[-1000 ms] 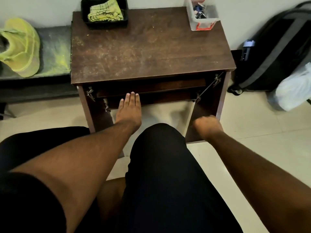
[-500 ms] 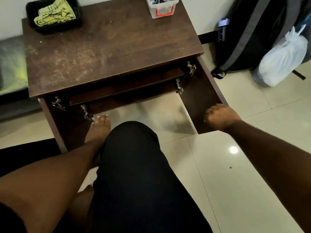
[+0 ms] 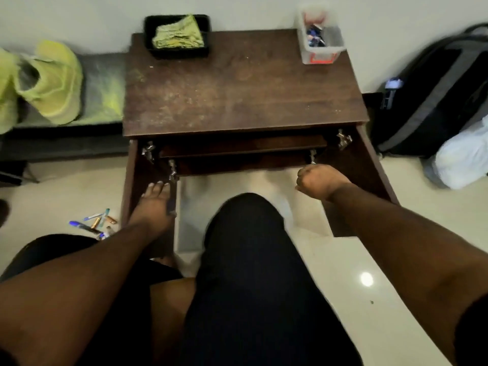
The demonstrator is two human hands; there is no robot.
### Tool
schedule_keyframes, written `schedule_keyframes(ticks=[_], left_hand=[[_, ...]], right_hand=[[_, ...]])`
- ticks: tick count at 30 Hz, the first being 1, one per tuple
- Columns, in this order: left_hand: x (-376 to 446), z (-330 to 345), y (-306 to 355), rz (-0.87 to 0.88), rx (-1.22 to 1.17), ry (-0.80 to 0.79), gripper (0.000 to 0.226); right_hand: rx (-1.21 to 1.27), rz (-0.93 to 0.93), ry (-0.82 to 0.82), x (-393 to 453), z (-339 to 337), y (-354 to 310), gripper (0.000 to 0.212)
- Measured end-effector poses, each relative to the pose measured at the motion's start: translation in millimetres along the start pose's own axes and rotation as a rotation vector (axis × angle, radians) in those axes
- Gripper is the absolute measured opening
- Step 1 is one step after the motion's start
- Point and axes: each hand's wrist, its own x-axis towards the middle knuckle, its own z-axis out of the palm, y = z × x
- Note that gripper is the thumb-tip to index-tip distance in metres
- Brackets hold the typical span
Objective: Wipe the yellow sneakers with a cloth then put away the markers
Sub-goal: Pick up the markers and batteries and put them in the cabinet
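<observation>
Hands (image 3: 154, 204) (image 3: 318, 182) on cabinet doors (image 3: 369, 165), markers (image 3: 96, 224) floored

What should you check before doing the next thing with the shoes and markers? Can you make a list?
1. Cloth ready in the black tray: ok.
2. Yellow sneakers within sight on the bench: ok.
3. Markers picked up: not ok, loose on the floor.
4. Clear box on the cabinet open for markers: ok.
5. Hands free: left hand rests flat on the left door; right hand curled, cannot tell whether it grips anything.
6. Sneakers clean: cannot tell.
</observation>
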Motion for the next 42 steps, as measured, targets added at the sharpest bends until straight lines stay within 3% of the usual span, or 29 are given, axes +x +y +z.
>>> schedule_keyframes(ticks=[4,9,12,15,21,26,30,36,42], left_hand=[[1.8,-46.0,-3.2,0.058,-0.175,0.104,0.075],[-10.6,-115.0,-34.4,0.119,-0.38,0.392,0.067],[-30.8,-147.9,-101.9,0.03,-0.526,0.554,0.059],[-59.2,-144.9,-202.1,-0.214,-0.548,0.626,0.053],[-111.7,-25.4,-328.1,-0.684,-0.632,0.372,0.044],[-118.1,81.6,-342.1,-0.862,-0.784,0.14,0.038],[-96.5,142.4,-335.7,-0.896,-0.881,0.022,0.047],[-61.8,205.6,-320.9,-1.043,-1.009,-0.03,0.053],[-46.2,253.4,-307.9,-1.33,-1.253,0.089,0.064]], right_hand=[[-0.039,-0.066,0.106,45.9,-88.4,-30.2,0.036],[-0.093,-0.201,0.251,98.5,-183.0,-113.2,0.035],[-0.055,-0.301,0.315,133.1,-218.9,-179.2,0.033],[-0.039,-0.423,0.339,169.6,-241.0,-255.0,0.031],[-0.005,-0.613,0.265,241.0,-238.5,-373.2,0.024],[0.04,-0.619,0.136,297.6,-199.3,-424.1,0.024],[0.095,-0.565,0.018,340.2,-152.3,-436.5,0.024],[0.2,-0.398,-0.154,390.9,-83.5,-443.1,0.03],[0.292,-0.276,-0.291,412.2,-31.5,-464.1,0.039]])
